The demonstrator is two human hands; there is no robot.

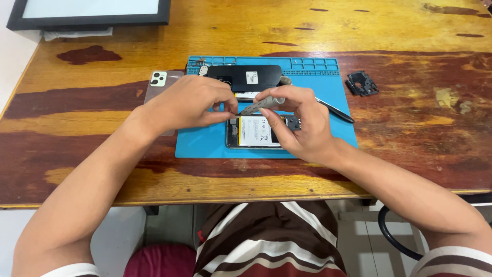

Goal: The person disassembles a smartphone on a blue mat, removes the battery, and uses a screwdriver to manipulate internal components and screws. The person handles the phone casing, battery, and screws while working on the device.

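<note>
White battery label rectangular, beneath screwdriver.

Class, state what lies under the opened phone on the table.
The opened phone lies on a blue work mat spread over the wooden table. The right hand covers the phone's right part, so that is hidden.

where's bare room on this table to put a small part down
Bare wood lies along the near table edge in front of the blue mat, and on the right beyond the small black frame part. The far strip behind the mat is bare too. It is crowded mid-mat: both hands, left and right, the opened phone, the black back cover.
</note>
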